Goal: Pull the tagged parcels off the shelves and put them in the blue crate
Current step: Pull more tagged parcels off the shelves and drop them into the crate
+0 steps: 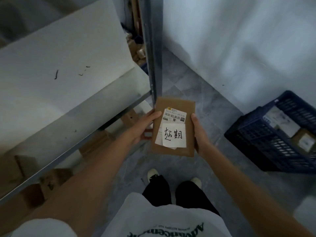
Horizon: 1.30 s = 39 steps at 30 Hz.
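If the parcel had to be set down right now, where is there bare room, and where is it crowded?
Both hands, left hand and right hand, hold the parcel. Free: the white shelf top left of the metal post, and the grey floor between that post and the blue crate. Crowded: the crate's inside, already holding parcels, and the lower shelf's cardboard boxes.

Brown parcel point(174, 106), white tag point(174, 136); blue crate point(253, 134); grey floor point(196, 86).

Two hands were counted: left hand point(145, 127) at 9 o'clock of one brown parcel point(173, 129), right hand point(200, 134) at 3 o'clock. Two labels were counted on it. One blue crate point(266, 137) was counted at 3 o'clock.
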Motion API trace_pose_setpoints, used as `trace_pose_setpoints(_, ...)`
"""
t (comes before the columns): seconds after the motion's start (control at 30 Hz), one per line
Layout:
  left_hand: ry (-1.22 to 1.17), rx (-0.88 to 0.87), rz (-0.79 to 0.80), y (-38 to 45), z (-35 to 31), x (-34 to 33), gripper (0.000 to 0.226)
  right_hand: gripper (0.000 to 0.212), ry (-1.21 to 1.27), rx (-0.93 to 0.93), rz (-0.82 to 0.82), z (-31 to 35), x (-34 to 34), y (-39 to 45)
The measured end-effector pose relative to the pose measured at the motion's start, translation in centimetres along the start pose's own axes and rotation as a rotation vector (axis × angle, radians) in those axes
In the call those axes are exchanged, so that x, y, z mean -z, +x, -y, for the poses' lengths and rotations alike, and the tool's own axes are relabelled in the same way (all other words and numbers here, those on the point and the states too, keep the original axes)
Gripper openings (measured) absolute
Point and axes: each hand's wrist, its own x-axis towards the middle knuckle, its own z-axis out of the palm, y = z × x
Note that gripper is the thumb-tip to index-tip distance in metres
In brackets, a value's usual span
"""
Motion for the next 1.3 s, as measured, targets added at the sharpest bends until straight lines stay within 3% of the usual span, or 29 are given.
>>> trace_pose_setpoints(0.2,0.160,-0.017,0.108,3.8,-3.9,-9.3,0.062,0.083,0.184,0.029,-0.137,0.4,9.1,0.1)
trace_pose_setpoints(0.4,0.254,-0.031,0.184,8.1,-5.2,-23.1,0.062,0.057,0.320,0.050,-0.344,0.9,20.9,-0.2)
trace_pose_setpoints(0.53,0.257,-0.082,0.201,10.3,-4.7,-32.6,0.048,0.055,0.410,-0.017,-0.406,0.4,27.7,-0.5)
trace_pose_setpoints(0.6,0.288,-0.105,0.256,11.6,-4.3,-36.3,0.052,0.059,0.455,-0.034,-0.452,0.1,30.9,-0.4)
trace_pose_setpoints(0.73,0.324,-0.081,0.319,14.5,-4.4,-42.7,0.052,0.071,0.534,-0.071,-0.519,-0.3,37.0,0.8)
trace_pose_setpoints(0.87,0.355,-0.022,0.399,18.2,-4.9,-48.7,0.050,0.126,0.606,-0.132,-0.642,-2.5,43.3,5.3)
trace_pose_setpoints(0.9,0.363,-0.013,0.408,19.4,-5.1,-50.1,0.048,0.127,0.617,-0.148,-0.657,-2.1,44.6,5.6)
trace_pose_setpoints(1.03,0.435,0.063,0.410,23.6,-5.9,-55.6,0.037,0.066,0.615,-0.145,-0.646,1.0,48.9,5.4)
trace_pose_setpoints(1.2,0.511,0.121,0.407,28.0,-6.2,-63.0,0.041,0.058,0.542,-0.148,-0.685,0.8,56.3,8.3)
trace_pose_setpoints(1.3,0.575,0.127,0.397,30.6,-5.4,-68.1,0.048,0.042,0.520,-0.109,-0.726,0.5,60.9,9.3)
